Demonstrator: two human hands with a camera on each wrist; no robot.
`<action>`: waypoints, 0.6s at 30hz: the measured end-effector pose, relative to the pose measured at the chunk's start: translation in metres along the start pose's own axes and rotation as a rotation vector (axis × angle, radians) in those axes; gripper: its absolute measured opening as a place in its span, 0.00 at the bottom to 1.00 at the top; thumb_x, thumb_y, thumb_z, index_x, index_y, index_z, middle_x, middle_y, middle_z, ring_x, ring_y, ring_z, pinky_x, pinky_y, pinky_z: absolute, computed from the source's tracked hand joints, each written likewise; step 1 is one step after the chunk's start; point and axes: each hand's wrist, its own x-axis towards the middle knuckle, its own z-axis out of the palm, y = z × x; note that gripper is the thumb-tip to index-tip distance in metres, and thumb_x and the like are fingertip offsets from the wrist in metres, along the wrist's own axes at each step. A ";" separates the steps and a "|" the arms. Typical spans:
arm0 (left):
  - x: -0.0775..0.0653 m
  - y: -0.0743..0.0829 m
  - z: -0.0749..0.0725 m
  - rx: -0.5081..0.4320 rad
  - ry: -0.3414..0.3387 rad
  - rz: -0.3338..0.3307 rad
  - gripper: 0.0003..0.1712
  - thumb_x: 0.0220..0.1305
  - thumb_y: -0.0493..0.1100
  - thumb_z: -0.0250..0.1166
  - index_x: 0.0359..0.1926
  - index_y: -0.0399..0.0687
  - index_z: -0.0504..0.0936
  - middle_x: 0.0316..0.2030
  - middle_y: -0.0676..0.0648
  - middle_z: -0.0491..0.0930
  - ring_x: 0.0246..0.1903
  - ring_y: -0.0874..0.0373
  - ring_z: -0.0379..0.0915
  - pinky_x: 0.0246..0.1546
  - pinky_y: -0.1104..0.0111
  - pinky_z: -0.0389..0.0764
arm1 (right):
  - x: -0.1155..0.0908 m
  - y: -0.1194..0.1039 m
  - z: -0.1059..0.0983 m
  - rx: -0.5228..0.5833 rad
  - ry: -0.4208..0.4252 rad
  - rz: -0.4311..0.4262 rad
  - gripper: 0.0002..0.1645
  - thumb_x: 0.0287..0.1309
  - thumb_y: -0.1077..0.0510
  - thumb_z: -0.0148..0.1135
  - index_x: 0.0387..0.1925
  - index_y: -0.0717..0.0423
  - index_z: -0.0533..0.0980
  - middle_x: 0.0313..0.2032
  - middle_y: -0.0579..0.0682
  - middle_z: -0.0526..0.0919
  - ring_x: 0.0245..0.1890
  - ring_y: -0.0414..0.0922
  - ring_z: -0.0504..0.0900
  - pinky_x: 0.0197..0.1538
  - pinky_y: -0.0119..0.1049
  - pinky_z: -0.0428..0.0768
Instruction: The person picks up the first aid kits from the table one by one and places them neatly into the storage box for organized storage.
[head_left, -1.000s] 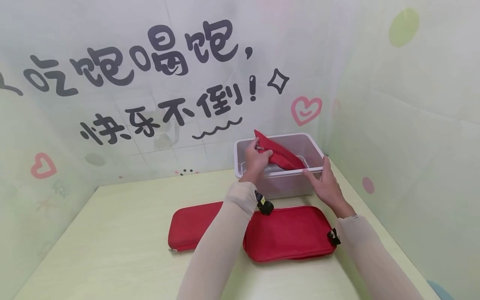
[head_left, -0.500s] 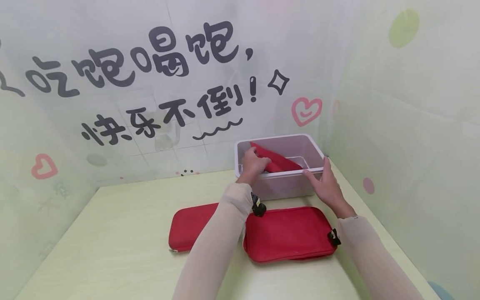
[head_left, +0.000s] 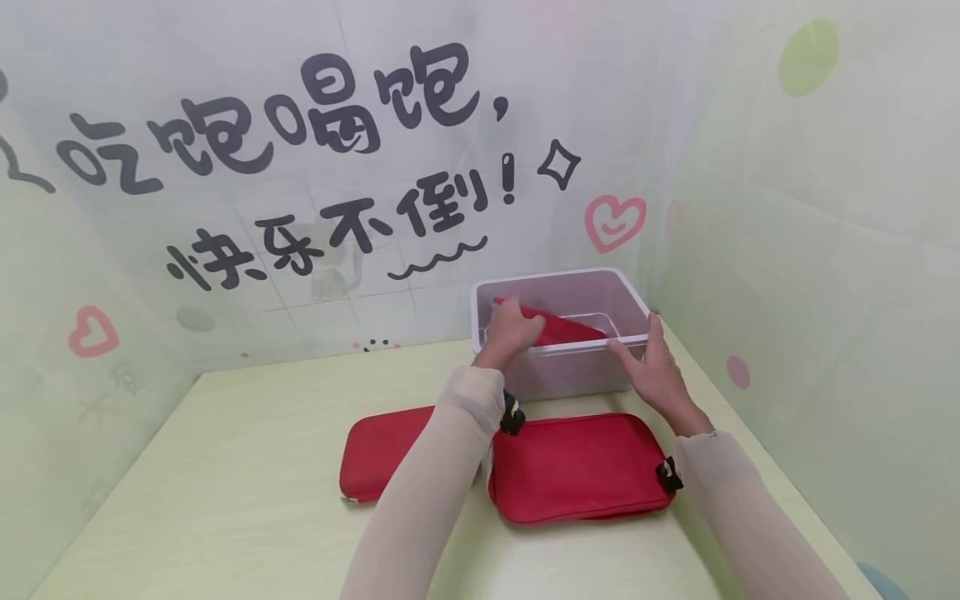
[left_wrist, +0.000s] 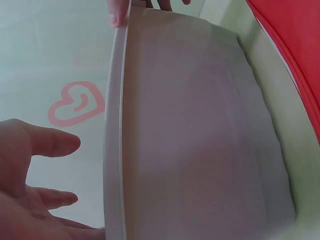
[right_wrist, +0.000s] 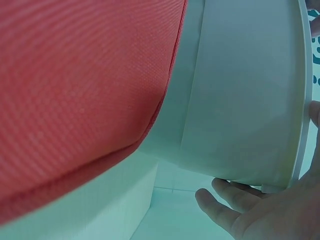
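Observation:
A pale plastic storage box point(head_left: 573, 372) stands against the back wall. Inside it, a red pouch point(head_left: 564, 329) leans at a slant, its left part behind my left hand point(head_left: 512, 332). In the left wrist view that hand's thumb and fingers point(left_wrist: 57, 142) are spread apart above the box rim, with nothing visible between them. Whether the fingertips touch the pouch is hidden. My right hand point(head_left: 654, 375) grips the box's front right corner, thumb on the rim and fingers along the outer side.
A large red zip pouch point(head_left: 581, 471) lies on the pale yellow table point(head_left: 225, 467) in front of the box. Left of it is a red zip case point(head_left: 382, 450), partly covered by the left forearm. Printed curtain-like walls point(head_left: 817, 292) enclose the table at back and right.
The red pouch has sunk lower into the box, and my left hand has followed it down, its fingers loosening from the pouch. My right hand stays on the box corner.

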 end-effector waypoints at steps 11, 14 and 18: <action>-0.006 0.008 -0.018 0.061 0.035 0.167 0.34 0.68 0.43 0.58 0.73 0.44 0.64 0.68 0.42 0.68 0.63 0.47 0.66 0.64 0.54 0.71 | 0.001 0.002 0.000 0.005 0.000 -0.008 0.54 0.67 0.36 0.54 0.78 0.51 0.35 0.71 0.65 0.58 0.69 0.63 0.60 0.64 0.71 0.60; -0.005 0.005 -0.026 0.053 0.075 0.187 0.32 0.69 0.44 0.59 0.72 0.44 0.66 0.68 0.42 0.69 0.66 0.46 0.64 0.67 0.52 0.68 | 0.001 0.002 0.000 0.006 -0.001 -0.006 0.54 0.67 0.36 0.55 0.78 0.50 0.36 0.70 0.65 0.58 0.68 0.63 0.60 0.64 0.71 0.60; -0.004 -0.003 -0.038 0.013 0.108 0.201 0.32 0.68 0.45 0.60 0.71 0.45 0.68 0.67 0.41 0.69 0.65 0.45 0.65 0.66 0.52 0.67 | 0.001 0.002 0.000 0.013 -0.002 -0.005 0.55 0.67 0.36 0.55 0.78 0.51 0.35 0.71 0.65 0.58 0.69 0.63 0.59 0.65 0.70 0.60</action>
